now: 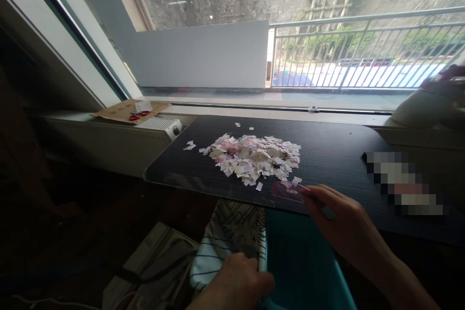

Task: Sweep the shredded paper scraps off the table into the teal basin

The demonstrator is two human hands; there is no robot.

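A heap of small white and pinkish paper scraps (pixel 257 157) lies on the black tabletop (pixel 327 155). Between its thumb and fingers my right hand (pixel 343 210) pinches a clear, pink-edged, rounded flat plastic piece (pixel 286 191), which is at the table's front edge, just below the heap. My left hand (pixel 240 278) is low in front of the table, closed on the rim of a striped fabric basket (pixel 214 247). Some scraps seem to lie inside the basket, though it is dark there. Against its right side stands a teal bin (pixel 301 256).
Loose scraps (pixel 189 146) lie left of the heap. On the ledge at left are brown cardboard (pixel 116 110), red-handled scissors (pixel 140 115) and a white heater (pixel 162 127). A pixelated object (pixel 403 184) is on the table's right side. Behind stands a window with a railing (pixel 363 48) outside.
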